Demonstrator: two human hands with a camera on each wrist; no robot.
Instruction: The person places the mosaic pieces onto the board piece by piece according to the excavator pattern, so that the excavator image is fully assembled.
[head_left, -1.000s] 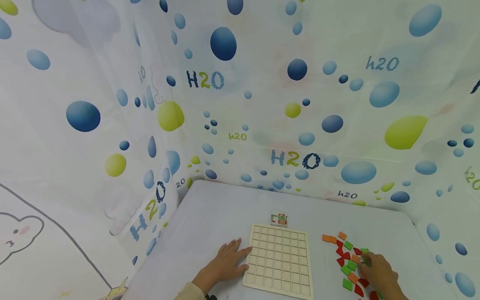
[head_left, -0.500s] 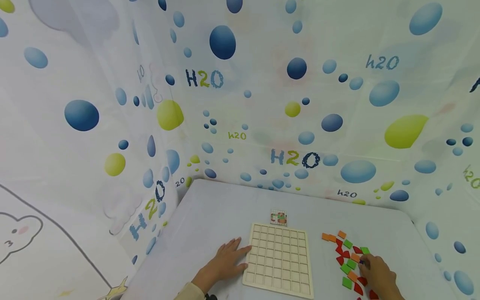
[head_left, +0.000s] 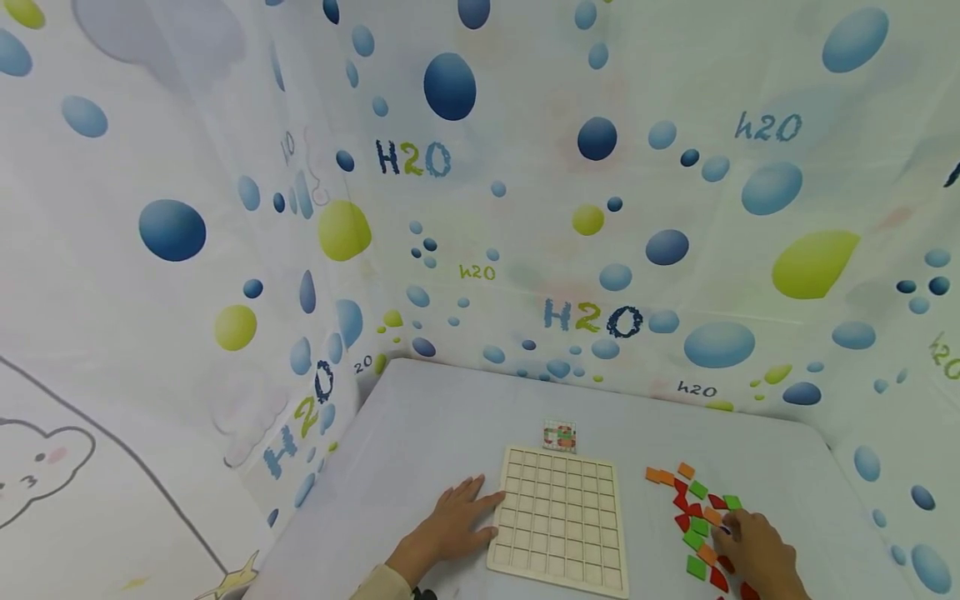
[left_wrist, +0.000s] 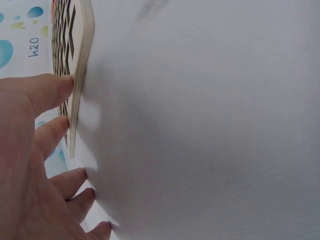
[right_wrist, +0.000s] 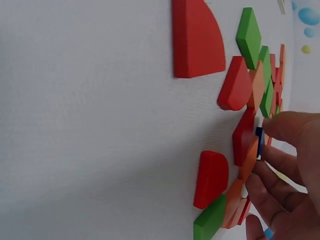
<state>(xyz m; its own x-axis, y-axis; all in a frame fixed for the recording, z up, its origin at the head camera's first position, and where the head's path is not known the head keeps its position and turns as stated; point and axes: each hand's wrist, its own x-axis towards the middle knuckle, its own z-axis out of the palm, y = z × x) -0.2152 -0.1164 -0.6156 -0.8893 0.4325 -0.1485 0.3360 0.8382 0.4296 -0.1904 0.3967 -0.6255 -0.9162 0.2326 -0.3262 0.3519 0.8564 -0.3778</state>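
Observation:
My left hand [head_left: 455, 525] lies with spread fingers at the left edge of a pale wooden grid board [head_left: 558, 521]. In the left wrist view, its thumb and a finger touch the rim of the board [left_wrist: 82, 65], the other fingertips resting on the tabletop. To the right, my right hand [head_left: 757, 550] is among scattered flat tiles, including a green tile [head_left: 697, 567], an orange tile [head_left: 707, 554] and a red quarter-round tile [right_wrist: 200, 40]. Thumb and finger pinch a small dark blue piece [right_wrist: 260, 140], partly hidden by the hand and tiles.
A small picture card [head_left: 560, 436] with a coloured grid pattern lies behind the board. The white table [head_left: 442, 417] meets printed curtains [head_left: 517, 208] at its back and left. A small black object [head_left: 425, 594] shows beside the left sleeve.
The right fingers have shifted slightly among the tiles; a dark blue piece shows at their tips where green showed a second ago. A green tile beside them has slid slightly left. The left hand stays put.

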